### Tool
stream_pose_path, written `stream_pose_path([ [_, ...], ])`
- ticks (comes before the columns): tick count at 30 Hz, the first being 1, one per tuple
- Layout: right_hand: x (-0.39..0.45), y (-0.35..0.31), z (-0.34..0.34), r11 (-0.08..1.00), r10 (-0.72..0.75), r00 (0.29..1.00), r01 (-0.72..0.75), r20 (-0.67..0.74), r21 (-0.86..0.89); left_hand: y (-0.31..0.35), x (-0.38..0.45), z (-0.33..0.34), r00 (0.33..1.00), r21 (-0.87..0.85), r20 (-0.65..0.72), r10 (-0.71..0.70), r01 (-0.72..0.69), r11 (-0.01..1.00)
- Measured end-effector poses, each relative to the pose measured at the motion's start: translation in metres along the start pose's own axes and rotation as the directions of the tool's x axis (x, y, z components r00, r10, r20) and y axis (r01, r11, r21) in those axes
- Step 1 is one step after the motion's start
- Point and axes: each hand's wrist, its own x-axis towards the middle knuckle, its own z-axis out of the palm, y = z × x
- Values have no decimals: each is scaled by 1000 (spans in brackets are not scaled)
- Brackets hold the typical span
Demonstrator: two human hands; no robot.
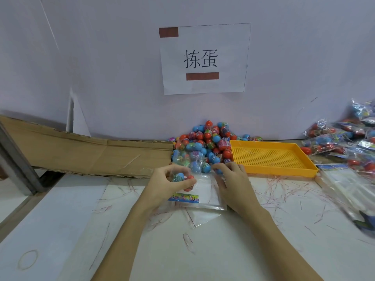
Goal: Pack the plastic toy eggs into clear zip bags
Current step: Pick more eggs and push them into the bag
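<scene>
A heap of red and blue plastic toy eggs [205, 141] lies against the back wall at the table's middle. In front of it a clear zip bag [203, 191] with a colourful label strip lies on the table. My left hand [166, 182] grips a blue egg [178, 177] and a red egg [189, 178] at the bag's left side. My right hand [233, 179] is at the bag's right edge by the foot of the heap, fingers curled round a blue egg [218, 170].
An orange perforated tray [269, 157] sits right of the heap. Filled bags of eggs [341, 138] are piled at the far right, with a stack of unfilled clear bags [349, 187] in front. Flattened cardboard [85, 155] lies at the left. Thin red-striped strips litter the table.
</scene>
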Motion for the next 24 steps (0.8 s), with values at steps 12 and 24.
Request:
stream_pose_path([
  [12, -13, -40, -38, 762, -8, 942, 223, -336, 607, 0, -5, 14, 988, 129, 66, 136, -144, 981],
  [24, -16, -42, -37, 829, -26, 963, 171, -269, 532, 3, -8, 21, 963, 298, 27, 267, -263, 918],
])
